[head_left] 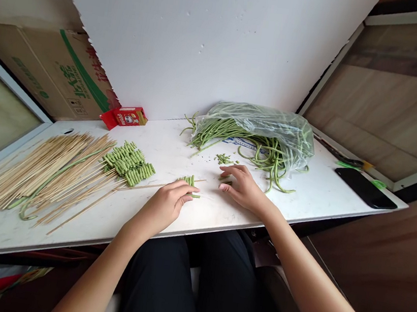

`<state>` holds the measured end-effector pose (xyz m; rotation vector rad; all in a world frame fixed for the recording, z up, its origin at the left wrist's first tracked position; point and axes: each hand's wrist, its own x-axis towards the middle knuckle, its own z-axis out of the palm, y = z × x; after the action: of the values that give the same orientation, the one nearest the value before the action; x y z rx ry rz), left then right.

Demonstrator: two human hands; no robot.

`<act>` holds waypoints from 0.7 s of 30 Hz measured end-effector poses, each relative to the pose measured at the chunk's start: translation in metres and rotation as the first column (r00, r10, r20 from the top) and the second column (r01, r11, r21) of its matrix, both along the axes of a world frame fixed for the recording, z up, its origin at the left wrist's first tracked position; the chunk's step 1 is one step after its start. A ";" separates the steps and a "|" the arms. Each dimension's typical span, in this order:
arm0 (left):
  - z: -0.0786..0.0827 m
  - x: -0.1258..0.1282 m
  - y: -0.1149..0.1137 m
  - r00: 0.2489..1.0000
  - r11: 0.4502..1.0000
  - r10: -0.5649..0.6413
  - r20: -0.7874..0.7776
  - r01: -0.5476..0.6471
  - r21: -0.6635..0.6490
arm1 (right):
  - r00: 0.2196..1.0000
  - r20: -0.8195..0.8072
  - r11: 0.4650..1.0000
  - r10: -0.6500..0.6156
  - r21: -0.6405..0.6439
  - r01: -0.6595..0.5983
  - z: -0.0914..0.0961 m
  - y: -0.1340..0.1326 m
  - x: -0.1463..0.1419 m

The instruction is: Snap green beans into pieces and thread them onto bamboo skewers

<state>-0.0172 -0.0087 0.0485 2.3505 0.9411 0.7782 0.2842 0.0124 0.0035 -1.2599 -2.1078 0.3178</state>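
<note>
My left hand [167,203] rests on the white table [200,216], fingers pinched on a thin bamboo skewer [158,186] threaded with a few short green bean pieces [190,182]. My right hand [242,185] lies just to the right, fingers bent down over small bean pieces [225,177] on the table; whether it grips one is hidden. Behind it lie a few cut bean bits [224,158]. A clear plastic bag of long green beans [257,134] sits at the back.
A big pile of bare bamboo skewers [37,172] covers the left side, with skewered bean rows [128,163] beside it. A red box [125,116] and a cardboard carton [61,73] stand at the back left. A black phone [365,188] lies at the right edge.
</note>
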 end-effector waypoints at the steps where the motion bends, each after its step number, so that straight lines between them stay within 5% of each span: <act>1: 0.001 0.000 0.000 1.000 1.000 0.012 0.001 -0.012 0.006 | 1.000 -0.015 1.000 -0.002 -0.016 0.002 0.003 -0.001 0.000; 15: -0.005 0.003 -0.002 0.996 0.998 0.054 0.070 -0.054 0.008 | 0.962 -0.252 0.987 -0.106 -0.146 0.071 0.020 -0.007 -0.010; 21: -0.014 0.009 -0.006 0.993 0.995 0.039 0.116 -0.049 0.086 | 0.890 -0.429 0.926 0.156 -0.250 -0.283 0.039 -0.032 -0.050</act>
<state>-0.0087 -0.0148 0.0347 2.3389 0.9308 0.9794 0.2346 -0.0191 0.0426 -1.0038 -1.8841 0.9579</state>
